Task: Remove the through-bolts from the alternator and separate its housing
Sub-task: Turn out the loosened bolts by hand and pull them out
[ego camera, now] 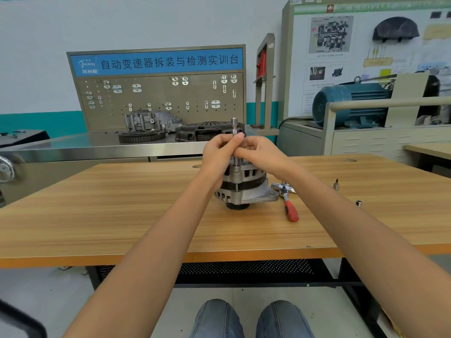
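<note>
Both hands (240, 150) seemingly grip extension bar (234, 126) atop alternator (244, 184).

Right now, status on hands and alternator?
Both hands, left and right, grip the extension bar upright over the alternator. Housing unseparated. Ratchet idle beside it.

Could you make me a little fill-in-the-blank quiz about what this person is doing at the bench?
1. Both hands, left hand and right hand, grip an upright ____ extension bar.
2. The alternator stands on a ____ table.
3. The ratchet beside it has a ____ handle.

Missing: metal; wooden; red
</note>
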